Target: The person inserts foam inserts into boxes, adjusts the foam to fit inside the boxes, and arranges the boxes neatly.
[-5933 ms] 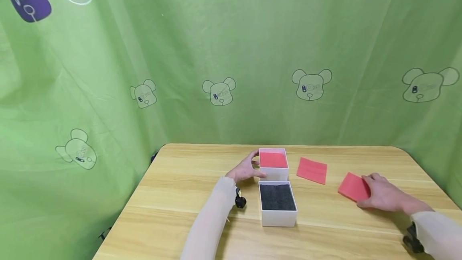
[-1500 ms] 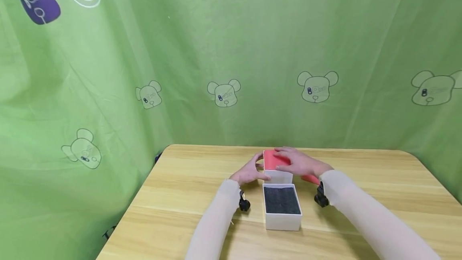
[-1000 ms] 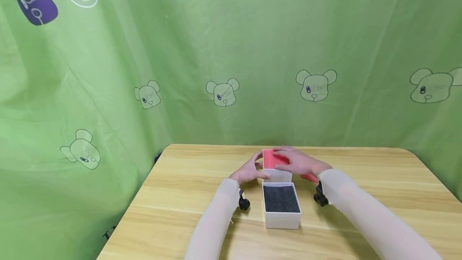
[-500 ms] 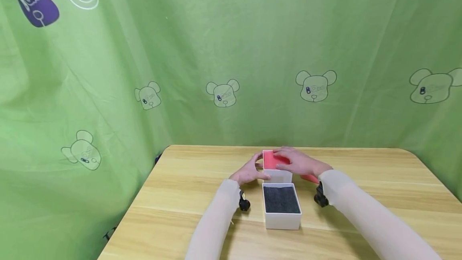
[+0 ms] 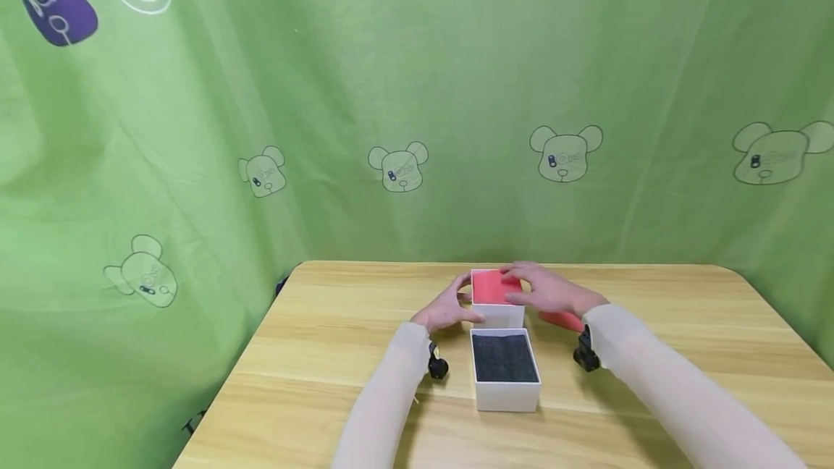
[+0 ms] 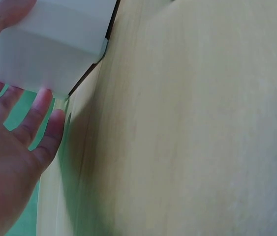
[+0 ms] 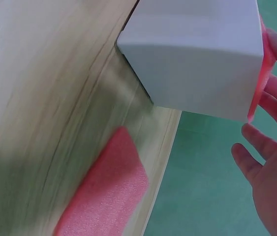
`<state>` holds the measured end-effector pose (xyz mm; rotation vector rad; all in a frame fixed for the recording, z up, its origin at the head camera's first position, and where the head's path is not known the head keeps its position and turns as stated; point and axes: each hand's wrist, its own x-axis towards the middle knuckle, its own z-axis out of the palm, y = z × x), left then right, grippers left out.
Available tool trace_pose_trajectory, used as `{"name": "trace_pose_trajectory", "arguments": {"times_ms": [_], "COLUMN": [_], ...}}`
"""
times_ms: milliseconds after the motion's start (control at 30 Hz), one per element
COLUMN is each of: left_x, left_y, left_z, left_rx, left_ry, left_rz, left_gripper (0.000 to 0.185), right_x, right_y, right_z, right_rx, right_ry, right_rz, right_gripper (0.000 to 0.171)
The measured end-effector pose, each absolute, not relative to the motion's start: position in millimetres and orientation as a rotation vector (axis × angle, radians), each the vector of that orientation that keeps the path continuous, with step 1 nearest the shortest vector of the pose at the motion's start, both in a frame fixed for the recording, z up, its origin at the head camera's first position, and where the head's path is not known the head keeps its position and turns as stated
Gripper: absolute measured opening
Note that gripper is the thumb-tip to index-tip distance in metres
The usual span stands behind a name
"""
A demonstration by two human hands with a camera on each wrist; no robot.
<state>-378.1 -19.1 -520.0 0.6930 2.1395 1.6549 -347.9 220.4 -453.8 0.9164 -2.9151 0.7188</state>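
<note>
At the back of the wooden table, a white box [image 5: 498, 316] holds a red foam sheet [image 5: 487, 286] at its top. My left hand [image 5: 446, 310] grips this box at its left side, thumb on the near face and fingers round the left far corner. My right hand [image 5: 550, 291] lies over the box's right part with spread fingers touching the red foam. In the right wrist view, a red foam edge [image 7: 263, 73] stands slightly over the rim under those fingers. A second white box [image 5: 507, 396] with dark grey foam [image 5: 504, 358] stands just in front.
Another red foam sheet [image 5: 562, 320] lies on the table to the right of the far box, partly covered by my right wrist. A green curtain [image 5: 417, 93] hangs behind the table's far edge [image 5: 619, 264].
Over the past seconds my right hand brought a red foam sheet from the right onto the far box and pressed there. Just now it has shifted slightly right; my left hand stays put.
</note>
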Motion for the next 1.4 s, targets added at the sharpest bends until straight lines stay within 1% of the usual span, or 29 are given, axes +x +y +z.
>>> {"name": "trace_pose_trajectory", "arguments": {"times_ms": [467, 700, 1000, 1233, 1400], "left_x": [-380.3, -380.8, -379.0, -380.3, -379.2], "left_y": [-21.0, -22.8, -19.0, -19.8, -20.0], "left_z": [-520.6, -518.4, -520.5, -520.1, -518.6], "left_rx": [0.700, 0.701, 0.705, 0.701, 0.709], "left_ry": [2.163, 2.148, 2.137, 2.121, 2.121], "left_rz": [1.638, 1.655, 1.652, 1.660, 1.657], "left_gripper": [0.097, 0.097, 0.098, 0.098, 0.099], "right_x": [-351.4, -349.9, -348.0, -346.8, -348.6], "right_y": [221.2, 225.6, 228.0, 231.2, 228.2], "right_z": [-458.4, -453.7, -459.8, -456.7, -454.5], "right_rx": [0.864, 0.821, 0.784, 0.790, 0.758], "right_ry": [-2.941, -2.961, -2.972, -2.964, -2.981], "right_rz": [0.782, 0.830, 0.903, 0.926, 0.959], "right_gripper": [0.050, 0.047, 0.044, 0.037, 0.041]}}
